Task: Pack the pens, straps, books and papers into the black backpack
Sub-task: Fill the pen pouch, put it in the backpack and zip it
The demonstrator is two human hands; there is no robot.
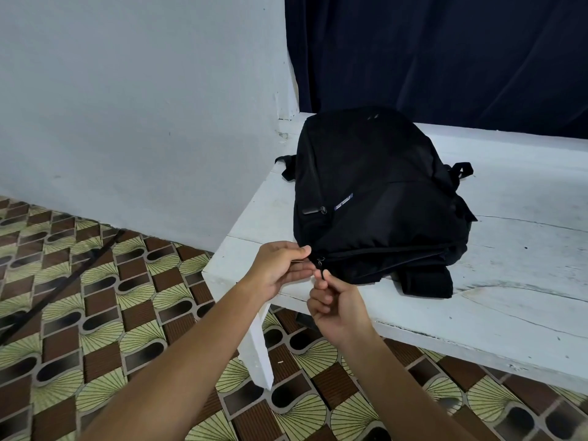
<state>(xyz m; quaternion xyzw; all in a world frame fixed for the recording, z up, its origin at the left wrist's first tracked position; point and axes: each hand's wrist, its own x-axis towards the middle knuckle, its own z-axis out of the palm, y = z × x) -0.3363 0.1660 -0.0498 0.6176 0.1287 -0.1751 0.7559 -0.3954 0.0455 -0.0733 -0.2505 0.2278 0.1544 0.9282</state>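
The black backpack point(375, 192) lies flat on the white table point(509, 249), its front face up and its main zipper line running along the near edge. My left hand point(280, 268) pinches the bag's fabric at the near left corner, beside the zipper sliders point(319, 261). My right hand point(337, 308) is closed on a zipper pull just below that corner. A front pocket zipper pull point(313, 211) and a small blue label point(343, 202) show on the bag's face. No pens, books or papers are in view.
The table stands in a corner against a white wall point(143, 106), with a dark blue curtain point(445, 52) behind it. A black strap point(60, 288) lies on the patterned tile floor to the left. A white table leg point(259, 348) drops below my hands.
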